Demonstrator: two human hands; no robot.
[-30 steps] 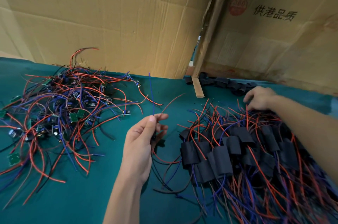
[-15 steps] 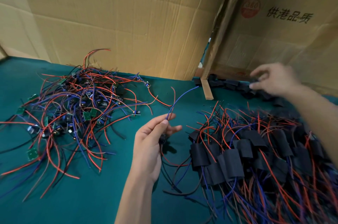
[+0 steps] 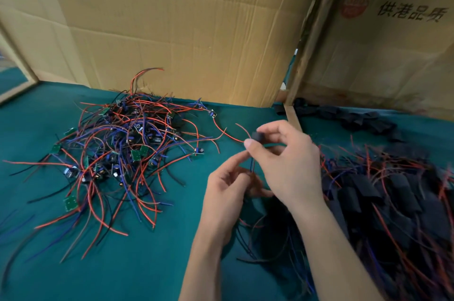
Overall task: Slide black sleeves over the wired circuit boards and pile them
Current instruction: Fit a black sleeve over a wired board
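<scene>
Both hands meet over the green table (image 3: 152,264). The left hand (image 3: 227,198) pinches dark wires (image 3: 251,168) of one board, though what's tucked in its fingers is blurry. Just above, the right hand (image 3: 286,160) pinches a black sleeve (image 3: 258,135) between thumb and forefinger. Sleeved boards (image 3: 383,200) are heaped on the right, bare wired boards (image 3: 127,151) tangled on the left. Loose sleeves (image 3: 363,120) lie further back by the cardboard (image 3: 186,30).

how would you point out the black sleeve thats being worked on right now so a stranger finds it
Start at the teal table, between the bare-board pile and the sleeved pile. The black sleeve is pinched in the right hand, raised above the left hand; it alone is off the table.
</scene>
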